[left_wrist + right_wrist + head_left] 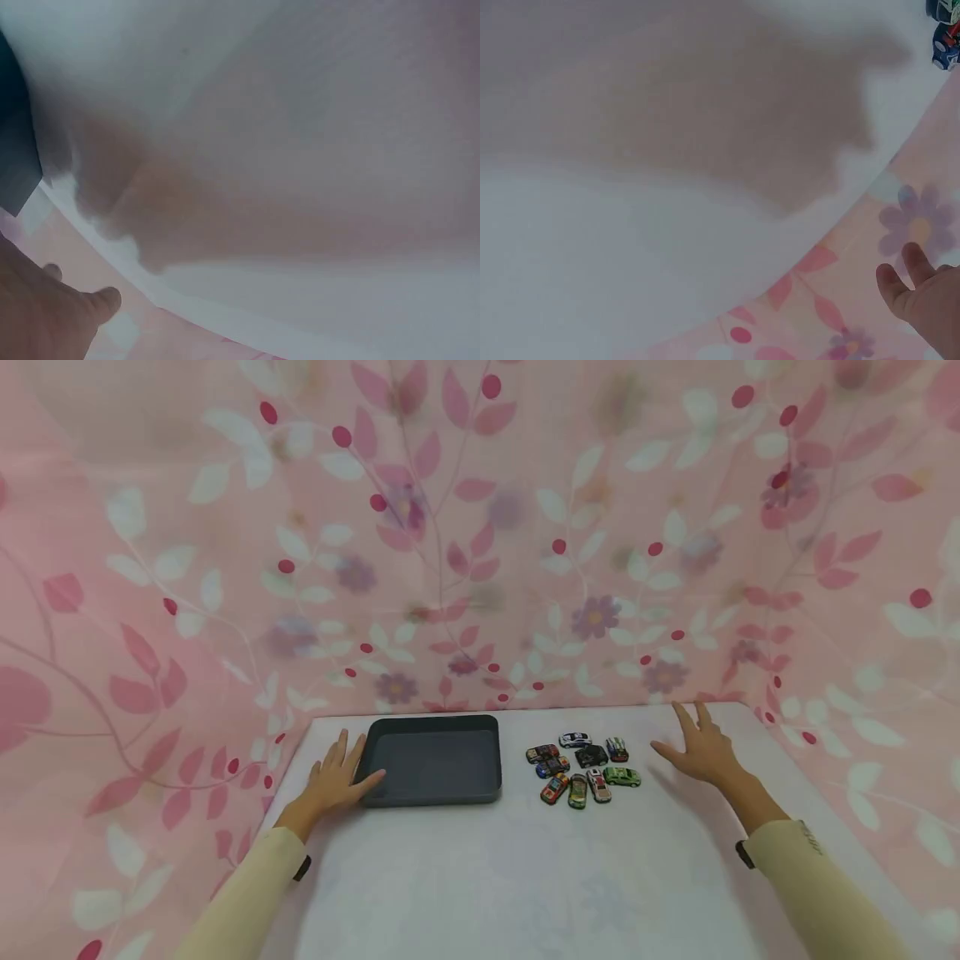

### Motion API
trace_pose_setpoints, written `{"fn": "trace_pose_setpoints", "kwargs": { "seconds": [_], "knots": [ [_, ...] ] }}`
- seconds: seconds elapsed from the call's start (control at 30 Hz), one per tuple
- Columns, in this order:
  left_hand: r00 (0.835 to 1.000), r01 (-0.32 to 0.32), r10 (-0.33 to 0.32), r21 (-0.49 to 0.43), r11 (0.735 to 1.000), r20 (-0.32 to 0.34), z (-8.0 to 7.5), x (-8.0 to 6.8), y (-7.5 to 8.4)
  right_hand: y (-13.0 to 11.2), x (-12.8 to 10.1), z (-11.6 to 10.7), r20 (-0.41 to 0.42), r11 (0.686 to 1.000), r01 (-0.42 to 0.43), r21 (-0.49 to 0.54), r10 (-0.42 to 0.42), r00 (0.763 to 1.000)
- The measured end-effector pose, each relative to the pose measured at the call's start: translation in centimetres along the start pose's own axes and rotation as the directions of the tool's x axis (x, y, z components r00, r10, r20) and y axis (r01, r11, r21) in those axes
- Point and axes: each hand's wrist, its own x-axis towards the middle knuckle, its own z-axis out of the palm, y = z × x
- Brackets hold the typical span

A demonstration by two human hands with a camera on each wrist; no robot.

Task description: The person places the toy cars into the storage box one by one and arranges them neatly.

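A dark grey tray [433,792] lies empty on the white table [525,877], left of centre. My left hand [336,779] rests flat beside the tray's left edge, fingers straight, thumb touching its rim. Several small toy cars [581,764] are clustered right of the tray. To their right my right hand [701,747] hovers, fingers spread, holding nothing. The left wrist view shows the tray's corner [16,169], my hand's shadow and my left hand [52,315]. In the right wrist view my right hand [922,296] and two toy cars [945,30] show at the edges.
Pink floral cloth [480,543] rises behind the table and along both sides. The table's near half is bare white surface. Cream sleeves [817,877] cover both forearms.
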Motion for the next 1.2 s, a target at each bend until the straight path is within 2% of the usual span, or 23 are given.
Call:
{"fn": "trace_pose_setpoints", "kwargs": {
  "seconds": [0.1, 0.2, 0.3, 0.37, 0.47, 0.57, 0.67, 0.83, 0.93, 1.03, 1.2],
  "knots": [
    [0.999, -0.023, 0.024, -0.039, 0.999, 0.033, 0.6, 0.0, 0.1, -1.1, 1.2, 0.9, 0.014, 0.999, -0.012, 0.044, 0.011, 1.0],
    [0.998, -0.026, 0.029, -0.047, 0.999, 0.052, 1.1, -0.2, 0.0, -2.1, 1.9, 2.3, 0.032, 0.999, -0.017, 0.037, 0.015, 0.999],
    [0.998, -0.028, 0.03, -0.048, 0.998, 0.055, 1.1, -0.8, -0.3, -3.3, 2.7, 4.0, 0.061, 0.999, 0.006, 0.049, -0.009, 0.998],
    [0.998, -0.034, 0.037, -0.051, 0.998, 0.055, 1.3, -1.0, -0.4, -3.8, 3.0, 4.8, 0.086, 0.995, 0.008, 0.099, -0.017, 0.996],
    [0.997, -0.053, 0.057, -0.076, 0.996, 0.049, 1.5, -0.9, -0.1, -4.2, 3.3, 5.4, 0.121, 0.985, -0.002, 0.172, -0.019, 0.992],
    [0.994, -0.075, 0.082, -0.093, 0.993, 0.068, 1.5, -0.6, 0.3, -4.1, 3.4, 5.8, 0.152, 0.984, -0.027, 0.174, 0.0, 0.988],
    [0.991, -0.074, 0.087, -0.123, 0.99, 0.104, 1.1, -0.5, 0.6, -4.0, 3.5, 6.4, 0.14, 0.99, -0.03, 0.141, 0.01, 0.99],
    [0.982, -0.063, 0.081, -0.114, 0.992, 0.169, 0.3, -0.6, 0.5, -4.1, 3.3, 7.4, 0.095, 0.991, -0.026, 0.133, 0.013, 0.995],
    [0.975, -0.05, 0.07, -0.1, 0.994, 0.21, -0.9, -0.8, 0.2, -4.9, 3.9, 7.4, 0.115, 0.989, -0.017, 0.144, 0.0, 0.993],
    [0.968, -0.034, 0.059, -0.104, 0.994, 0.244, -1.3, -0.7, 0.2, -4.8, 4.3, 6.8, 0.155, 0.988, 0.009, 0.155, -0.033, 0.987],
    [0.967, -0.044, 0.074, -0.129, 0.991, 0.244, 0.1, -0.4, 1.1, -3.1, 4.0, 5.9, 0.198, 0.983, 0.05, 0.175, -0.085, 0.977]
  ]
}}
